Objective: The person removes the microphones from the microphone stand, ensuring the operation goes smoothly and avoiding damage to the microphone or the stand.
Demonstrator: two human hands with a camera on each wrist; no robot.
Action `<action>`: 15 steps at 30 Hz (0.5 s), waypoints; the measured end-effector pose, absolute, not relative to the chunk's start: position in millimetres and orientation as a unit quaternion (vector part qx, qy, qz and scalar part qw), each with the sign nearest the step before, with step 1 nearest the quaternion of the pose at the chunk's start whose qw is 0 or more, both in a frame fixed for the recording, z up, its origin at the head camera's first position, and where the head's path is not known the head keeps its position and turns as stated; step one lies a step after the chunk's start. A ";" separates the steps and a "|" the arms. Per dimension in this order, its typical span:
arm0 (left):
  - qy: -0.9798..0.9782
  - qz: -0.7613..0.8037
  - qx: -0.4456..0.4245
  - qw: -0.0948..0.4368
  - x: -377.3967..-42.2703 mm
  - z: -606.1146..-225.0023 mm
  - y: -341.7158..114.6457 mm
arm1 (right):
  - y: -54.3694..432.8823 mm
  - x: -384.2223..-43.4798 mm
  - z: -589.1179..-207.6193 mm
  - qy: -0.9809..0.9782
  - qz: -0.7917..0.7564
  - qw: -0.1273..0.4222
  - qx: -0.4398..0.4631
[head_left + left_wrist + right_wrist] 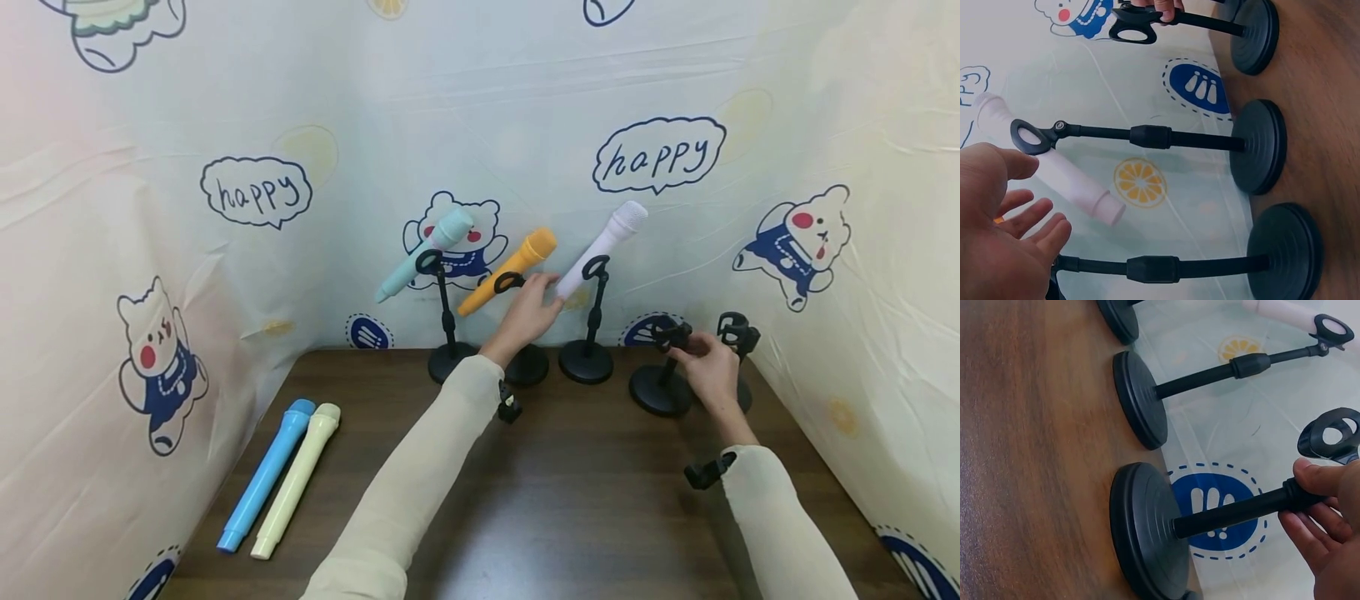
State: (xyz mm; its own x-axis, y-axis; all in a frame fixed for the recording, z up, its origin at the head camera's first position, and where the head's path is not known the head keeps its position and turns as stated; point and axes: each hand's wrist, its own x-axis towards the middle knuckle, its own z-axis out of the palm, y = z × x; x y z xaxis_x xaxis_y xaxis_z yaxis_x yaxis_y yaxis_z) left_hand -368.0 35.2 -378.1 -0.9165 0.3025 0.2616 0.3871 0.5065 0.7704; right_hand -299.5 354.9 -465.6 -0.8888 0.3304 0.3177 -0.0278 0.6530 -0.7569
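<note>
My right hand grips the collar of a short black microphone stand, thumb on one side and fingers on the other, just below its clip. That clip holds nothing. My left hand hovers by the lower end of a pale lavender microphone, fingers loosely spread in the left wrist view. This microphone slants through the clip of its own stand. Beside it, an orange microphone leans in another stand, partly hidden by my left hand. A mint-green microphone rests in the stand farther left.
On the left of the brown table lie a blue microphone and a pale yellow microphone, side by side. Another black stand is at the far right, partly behind my right hand. A printed cloth walls the back and sides.
</note>
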 end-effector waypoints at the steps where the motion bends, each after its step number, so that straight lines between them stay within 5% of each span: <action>1: -0.867 -0.454 -0.199 0.046 -368.7 -378.0 36.1 | 355.5 -299.6 -466.2 -0.882 0.409 0.218 -0.087; 15: -0.872 -0.444 -0.205 0.015 -377.5 -373.5 49.7 | 356.9 -300.5 -469.8 -0.881 0.425 0.184 -0.102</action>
State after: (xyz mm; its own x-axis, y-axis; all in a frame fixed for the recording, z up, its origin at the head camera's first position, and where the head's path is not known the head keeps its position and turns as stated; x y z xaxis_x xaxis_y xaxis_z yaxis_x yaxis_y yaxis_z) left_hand -377.5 49.7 -373.5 -0.9155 0.3440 0.2086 0.3711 0.5217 0.7682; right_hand -300.5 356.9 -469.8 -0.9114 0.3356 0.2383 0.0225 0.6188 -0.7853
